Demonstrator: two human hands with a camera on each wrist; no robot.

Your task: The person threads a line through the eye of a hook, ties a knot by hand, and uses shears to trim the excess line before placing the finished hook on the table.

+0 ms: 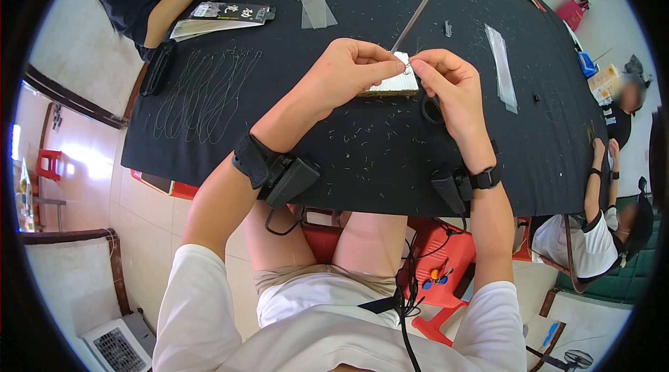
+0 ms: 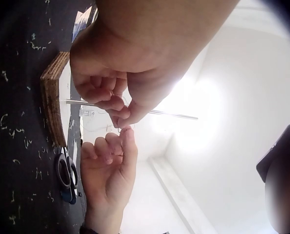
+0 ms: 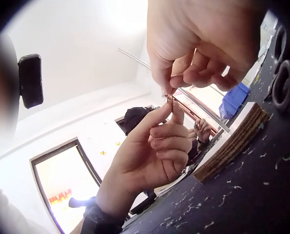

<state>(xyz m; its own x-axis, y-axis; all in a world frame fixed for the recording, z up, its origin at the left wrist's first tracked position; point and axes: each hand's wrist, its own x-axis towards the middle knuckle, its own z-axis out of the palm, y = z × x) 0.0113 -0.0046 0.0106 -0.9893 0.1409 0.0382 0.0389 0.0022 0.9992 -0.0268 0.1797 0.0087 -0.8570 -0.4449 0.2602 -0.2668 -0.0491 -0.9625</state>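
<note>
Fingertips meet above the board [image 1: 397, 84]: left hand [image 1: 346, 73] and right hand [image 1: 454, 86] both pinch, nearly closed, on a thin cord [image 1: 408, 68], probably steadying so fine a piece from two sides. The board lies flat, seemingly anchoring the upright rod [image 1: 426, 6]; scissors [image 3: 276, 91] sit within reach. One board, one rod, one pair of scissors; the looped cords [image 1: 202, 93] overlap too much to count.

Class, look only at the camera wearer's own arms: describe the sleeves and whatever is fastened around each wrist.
The left sleeve and right sleeve are short and plain white. The left wrist carries a wide black strap with a boxy black unit; a thin black cable loops below. The right wrist has a narrower, watch-like black band beside another black box.
</note>
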